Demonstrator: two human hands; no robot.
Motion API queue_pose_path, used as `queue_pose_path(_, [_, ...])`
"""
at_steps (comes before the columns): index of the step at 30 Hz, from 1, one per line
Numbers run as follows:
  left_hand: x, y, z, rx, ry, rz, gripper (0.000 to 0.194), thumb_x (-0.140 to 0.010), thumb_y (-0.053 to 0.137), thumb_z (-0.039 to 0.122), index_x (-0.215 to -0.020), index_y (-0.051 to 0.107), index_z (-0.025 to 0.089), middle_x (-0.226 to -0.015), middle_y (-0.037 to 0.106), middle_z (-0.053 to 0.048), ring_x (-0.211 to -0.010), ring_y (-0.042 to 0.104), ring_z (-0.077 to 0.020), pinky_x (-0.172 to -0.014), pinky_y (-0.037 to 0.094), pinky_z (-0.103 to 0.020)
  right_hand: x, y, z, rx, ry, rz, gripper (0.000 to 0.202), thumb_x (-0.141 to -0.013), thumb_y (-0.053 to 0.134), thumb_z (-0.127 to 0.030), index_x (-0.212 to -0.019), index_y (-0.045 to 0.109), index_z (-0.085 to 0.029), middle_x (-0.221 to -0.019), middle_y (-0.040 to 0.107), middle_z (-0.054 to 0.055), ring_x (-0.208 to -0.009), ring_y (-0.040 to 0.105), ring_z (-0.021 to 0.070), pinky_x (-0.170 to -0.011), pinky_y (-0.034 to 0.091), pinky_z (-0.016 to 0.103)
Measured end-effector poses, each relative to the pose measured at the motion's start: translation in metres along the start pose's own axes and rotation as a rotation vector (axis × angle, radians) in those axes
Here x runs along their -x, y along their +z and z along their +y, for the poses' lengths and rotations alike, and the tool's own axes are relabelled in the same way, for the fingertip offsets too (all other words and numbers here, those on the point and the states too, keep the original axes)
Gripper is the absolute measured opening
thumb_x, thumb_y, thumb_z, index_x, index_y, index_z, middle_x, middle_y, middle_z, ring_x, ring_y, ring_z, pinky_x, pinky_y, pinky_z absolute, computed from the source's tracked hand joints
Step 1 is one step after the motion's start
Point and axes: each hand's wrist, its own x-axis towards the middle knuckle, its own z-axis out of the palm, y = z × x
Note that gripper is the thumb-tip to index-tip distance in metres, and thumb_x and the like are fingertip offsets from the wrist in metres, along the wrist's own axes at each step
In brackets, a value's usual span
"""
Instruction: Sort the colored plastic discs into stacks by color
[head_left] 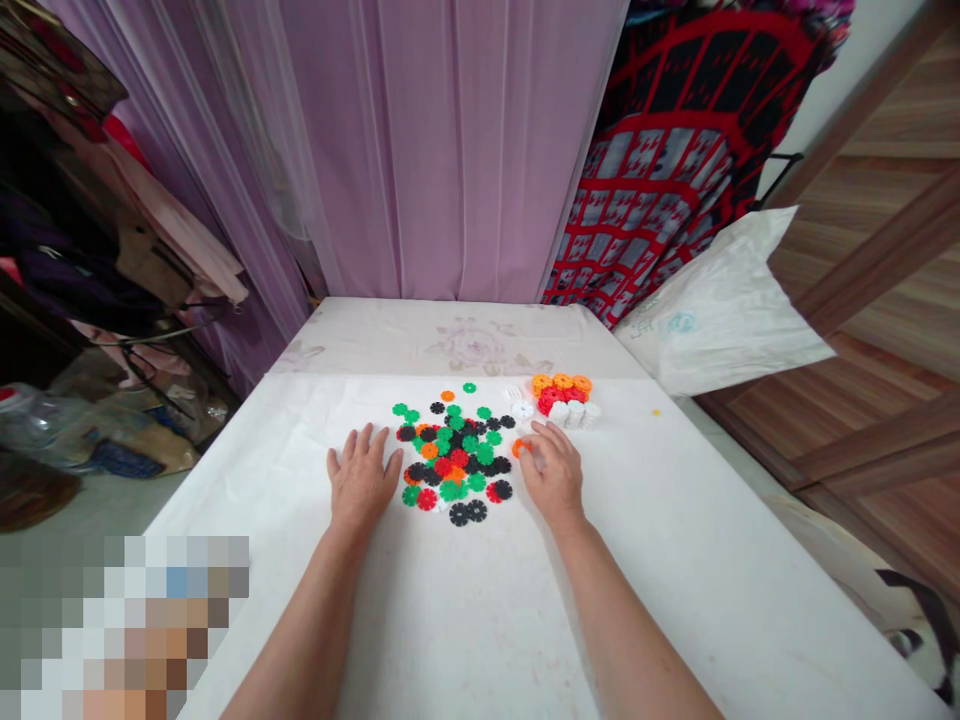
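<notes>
A loose pile of plastic snowflake discs [454,455] in green, black, red and orange lies on the white tabletop [457,600]. My left hand [362,480] rests on the table just left of the pile, fingers spread, holding nothing. At the pile's right side, my right hand [553,472] has thumb and fingers closed on an orange snowflake disc [520,449]. Beyond that hand stand stacked discs in colour rows: orange stacks [562,384] at the back, red stacks [561,397] in the middle, white stacks [574,414] in front. More white discs [523,409] lie beside them.
A floral cloth [472,343] covers the table's far end, with a purple curtain [442,150] behind. At the right edge is a white plastic bag [720,310]. A tiny yellow piece [656,412] lies on the right of the table. Clothes on a rack [120,220] hang at left.
</notes>
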Motion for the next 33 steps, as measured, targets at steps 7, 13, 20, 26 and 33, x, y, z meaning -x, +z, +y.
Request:
queue_pose_path(7, [0.000, -0.003, 0.002, -0.010, 0.023, -0.052, 0.051, -0.099, 0.038, 0.042, -0.146, 0.052, 0.027, -0.160, 0.041, -0.008, -0.148, 0.034, -0.0331, -0.120, 0.022, -0.063, -0.014, 0.024, -0.062, -0.047, -0.214, -0.289, 0.037, -0.095, 0.049, -0.032, -0.126, 0.067, -0.022, -0.137, 0.064, 0.008, -0.130, 0.054, 0.0253, -0.110, 0.042, 0.042])
queue_pose_path(13, [0.000, 0.000, 0.000, 0.010, 0.033, -0.025, 0.049, -0.099, 0.038, 0.041, -0.143, 0.054, 0.028, -0.158, 0.044, -0.007, -0.147, 0.036, -0.0319, -0.119, 0.024, -0.062, -0.079, 0.052, -0.094, 0.137, -0.113, -0.582, 0.037, -0.094, 0.045, -0.016, -0.119, 0.070, -0.024, -0.135, 0.065, 0.006, -0.124, 0.058, 0.0224, -0.104, 0.044, 0.036])
queue_pose_path(20, [-0.002, 0.005, -0.004, 0.014, 0.035, -0.012, 0.050, -0.097, 0.041, 0.041, -0.143, 0.054, 0.028, -0.157, 0.046, -0.008, -0.147, 0.037, -0.0322, -0.119, 0.025, -0.062, -0.124, 0.082, -0.102, 0.327, 0.069, -0.723, 0.029, -0.092, 0.053, -0.025, -0.113, 0.072, -0.018, -0.120, 0.070, 0.014, -0.109, 0.066, 0.0251, -0.092, 0.049, 0.034])
queue_pose_path(26, [0.000, 0.006, -0.003, -0.001, 0.040, -0.002, 0.048, -0.098, 0.041, 0.039, -0.142, 0.056, 0.028, -0.156, 0.047, -0.008, -0.147, 0.037, -0.0326, -0.119, 0.025, -0.062, -0.130, 0.097, -0.098, 0.345, 0.157, -0.769, 0.030, -0.088, 0.057, -0.025, -0.111, 0.073, -0.018, -0.118, 0.071, 0.015, -0.106, 0.069, 0.0260, -0.083, 0.052, 0.032])
queue_pose_path(33, [-0.001, 0.003, -0.002, 0.010, 0.034, -0.011, 0.048, -0.098, 0.043, 0.039, -0.142, 0.056, 0.028, -0.156, 0.047, -0.009, -0.147, 0.037, -0.0329, -0.119, 0.025, -0.062, -0.128, 0.089, -0.105, 0.312, 0.167, -0.721, 0.032, -0.087, 0.059, -0.027, -0.113, 0.071, -0.013, -0.119, 0.070, 0.019, -0.109, 0.067, 0.0286, -0.087, 0.051, 0.034])
